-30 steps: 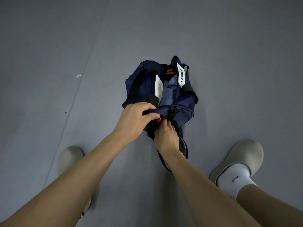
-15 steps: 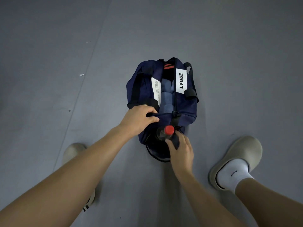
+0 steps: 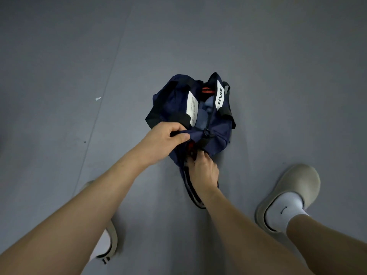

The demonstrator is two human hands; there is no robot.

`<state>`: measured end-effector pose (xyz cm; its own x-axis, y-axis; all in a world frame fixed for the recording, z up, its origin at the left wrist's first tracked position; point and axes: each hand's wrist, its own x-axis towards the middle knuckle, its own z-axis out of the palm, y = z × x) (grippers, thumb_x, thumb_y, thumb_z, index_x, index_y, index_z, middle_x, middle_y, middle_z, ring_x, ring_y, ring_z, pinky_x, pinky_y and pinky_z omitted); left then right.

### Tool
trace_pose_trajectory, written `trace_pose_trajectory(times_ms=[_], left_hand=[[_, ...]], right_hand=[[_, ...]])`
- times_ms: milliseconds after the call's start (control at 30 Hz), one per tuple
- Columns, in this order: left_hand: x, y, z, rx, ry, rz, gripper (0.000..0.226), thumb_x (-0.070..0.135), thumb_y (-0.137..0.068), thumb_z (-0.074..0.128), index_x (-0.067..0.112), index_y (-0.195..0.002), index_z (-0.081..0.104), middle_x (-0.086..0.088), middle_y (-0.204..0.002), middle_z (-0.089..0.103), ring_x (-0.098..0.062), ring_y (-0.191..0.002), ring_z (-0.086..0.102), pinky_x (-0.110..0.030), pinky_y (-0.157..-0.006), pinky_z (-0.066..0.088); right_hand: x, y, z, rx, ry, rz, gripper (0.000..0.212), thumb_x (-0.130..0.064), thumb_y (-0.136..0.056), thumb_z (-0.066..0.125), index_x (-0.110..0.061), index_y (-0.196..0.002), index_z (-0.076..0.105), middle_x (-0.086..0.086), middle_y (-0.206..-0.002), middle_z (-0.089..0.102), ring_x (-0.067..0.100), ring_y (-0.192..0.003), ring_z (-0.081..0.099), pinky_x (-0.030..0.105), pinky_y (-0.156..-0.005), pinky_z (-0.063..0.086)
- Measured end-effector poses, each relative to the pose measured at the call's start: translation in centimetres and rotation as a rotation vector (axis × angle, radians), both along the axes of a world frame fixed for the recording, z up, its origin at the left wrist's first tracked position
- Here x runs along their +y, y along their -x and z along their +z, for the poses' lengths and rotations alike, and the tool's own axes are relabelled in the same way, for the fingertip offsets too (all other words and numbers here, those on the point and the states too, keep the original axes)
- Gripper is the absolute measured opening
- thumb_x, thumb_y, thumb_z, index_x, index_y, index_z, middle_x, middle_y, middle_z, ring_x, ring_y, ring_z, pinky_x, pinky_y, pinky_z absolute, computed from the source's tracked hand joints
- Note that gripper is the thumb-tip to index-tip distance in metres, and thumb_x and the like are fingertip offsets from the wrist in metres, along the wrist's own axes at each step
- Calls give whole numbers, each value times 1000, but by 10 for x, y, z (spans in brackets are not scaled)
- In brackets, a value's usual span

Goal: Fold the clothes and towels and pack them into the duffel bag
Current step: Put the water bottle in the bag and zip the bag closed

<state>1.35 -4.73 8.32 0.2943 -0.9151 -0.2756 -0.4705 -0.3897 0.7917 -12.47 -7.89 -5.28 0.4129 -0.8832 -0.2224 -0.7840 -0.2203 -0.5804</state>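
Note:
A navy duffel bag (image 3: 174, 100) with white labels lies on the grey floor, its top zip open over folded blue cloth (image 3: 204, 114). My left hand (image 3: 166, 135) pinches the navy fabric at the bag's near end and lifts it. Just below, my right hand (image 3: 203, 168) reaches into the end pocket, fingers closed around a dark bottle whose red cap (image 3: 191, 145) peeks out under the lifted fabric. The pocket's round flap (image 3: 191, 192) hangs open toward me, partly hidden by my right wrist.
My right foot in a beige clog and white sock (image 3: 288, 197) stands right of the bag. My left clog (image 3: 108, 243) is at the lower left under my forearm. A small white scrap (image 3: 98, 99) lies on the floor to the left.
The red-capped bottle, exposed at the pocket mouth half a second ago, has gone deeper under the bag's end fabric with my right hand. The bag has tilted slightly.

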Motion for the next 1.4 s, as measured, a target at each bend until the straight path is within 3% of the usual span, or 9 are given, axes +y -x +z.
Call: trace_pose_trajectory(times_ms=[133, 333, 500, 700, 833, 1033, 1133, 1233, 1400], left_hand=[[1, -5, 3, -17, -118, -161, 13, 25, -97, 65, 22, -86, 71, 9, -79, 68, -4, -73, 59, -27, -74, 48], [8, -17, -30, -300, -107, 75, 12, 33, -96, 63, 23, -99, 69, 8, -98, 65, -13, -91, 61, -34, -83, 50], [20, -11, -48, -439, -37, 122, 18, 39, -97, 60, 26, -109, 66, 8, -102, 60, -15, -90, 60, -29, -78, 45], [47, 5, -54, -549, 91, 179, 38, 34, -98, 59, 26, -134, 53, 6, -132, 49, -19, -91, 62, -34, -80, 53], [79, 46, -67, -575, 141, 128, 22, 39, -95, 59, 23, -109, 57, 5, -108, 56, -18, -89, 56, -37, -72, 51], [92, 63, -102, -561, -83, -159, 55, 68, -85, 51, 29, -123, 61, 10, -110, 66, -17, -99, 57, -33, -87, 45], [90, 55, -111, -710, -93, -326, 34, 50, -87, 59, 29, -112, 65, 7, -95, 68, -21, -89, 61, -35, -75, 47], [83, 42, -112, -840, 38, -255, 23, 18, -78, 76, 25, -99, 70, 3, -80, 66, -24, -69, 60, -34, -58, 48], [41, 25, -62, -855, 297, -10, 34, 28, -89, 70, 23, -121, 58, 2, -115, 58, -22, -87, 57, -36, -66, 53]], right_hand=[[-10, -13, 1, 88, -102, -16, 23, -23, -97, 55, -7, -111, 64, 15, -113, 67, 39, -106, 62, 40, -84, 47], [13, 12, -13, -198, -52, 40, 31, -34, -100, 55, -22, -128, 57, -2, -118, 67, 25, -106, 63, 41, -81, 51], [32, 55, -35, -126, 141, -21, 39, -27, -97, 61, -22, -135, 59, 2, -127, 63, 30, -111, 58, 41, -92, 48], [52, 75, -33, -113, -471, -78, 78, -21, -96, 53, -48, -154, 9, 6, -95, 69, 26, -80, 67, 43, -75, 57], [49, 58, -17, -263, -504, -202, 75, -15, -89, 53, -52, -146, 23, -2, -93, 68, 24, -82, 68, 39, -72, 57], [40, 47, -12, -454, -675, -397, 59, -10, -89, 55, -40, -137, 37, 5, -94, 71, 25, -84, 70, 52, -80, 59], [37, 50, -10, -481, -722, -346, 62, -11, -91, 57, -36, -143, 36, 8, -86, 73, 30, -81, 71, 54, -79, 59], [25, 52, 16, -411, -491, -275, 47, -12, -94, 55, -35, -134, 48, -5, -82, 74, 20, -80, 70, 42, -78, 57], [-23, 50, 60, -218, 291, -44, 48, -25, -93, 64, -26, -139, 50, -8, -120, 57, 14, -105, 51, 29, -88, 42]])
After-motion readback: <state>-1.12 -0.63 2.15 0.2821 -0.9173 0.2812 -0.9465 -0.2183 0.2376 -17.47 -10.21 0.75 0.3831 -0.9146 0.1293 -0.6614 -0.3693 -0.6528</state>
